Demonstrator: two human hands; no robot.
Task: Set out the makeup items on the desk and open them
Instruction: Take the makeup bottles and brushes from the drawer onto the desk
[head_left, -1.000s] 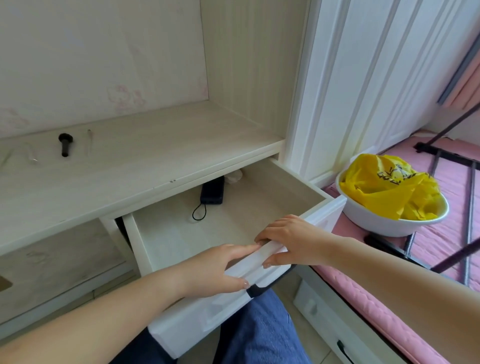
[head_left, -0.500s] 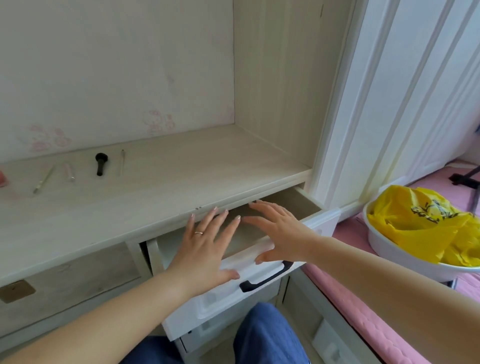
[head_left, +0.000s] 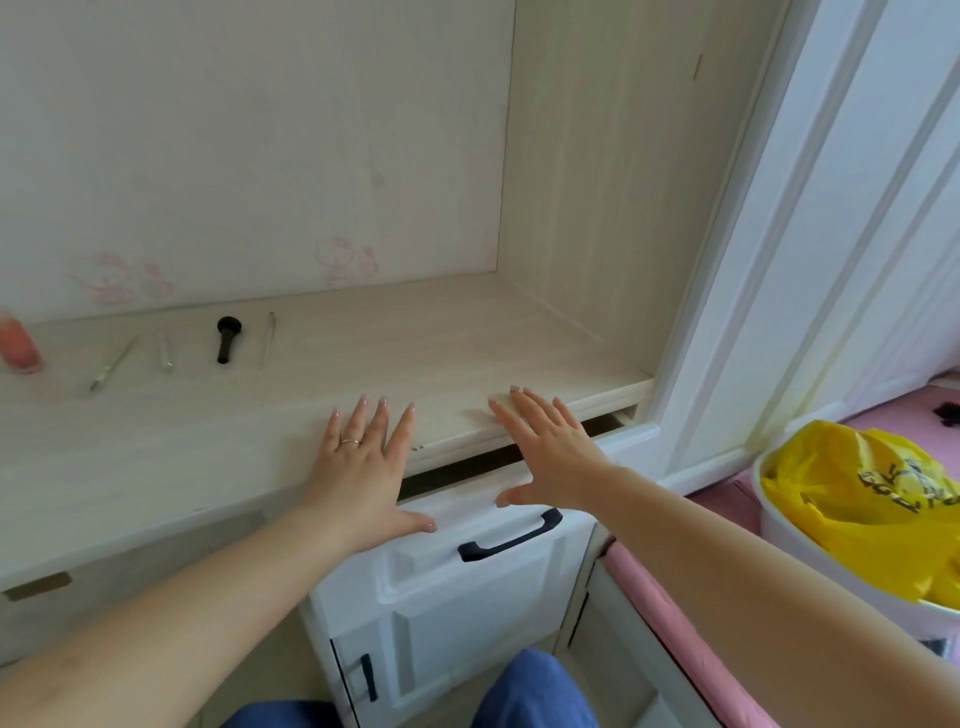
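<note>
Single head-worn view, looking forward and down, close over the desk (head_left: 467, 364), wide-angle.

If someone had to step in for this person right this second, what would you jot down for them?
Left hand: open, fingers spread, palm against the front of the white drawer, holding nothing.
Right hand: open too, flat at the drawer's top edge, nothing in its grip.
The drawer is almost shut; only a dark slit shows under the desk top.
Already on the desk, far left: a black brush, three thin tools and a blurred pink bottle at the picture's edge.
Whether any are opened cannot be told.
Left: finish pushing the drawer, then open the items.
</note>
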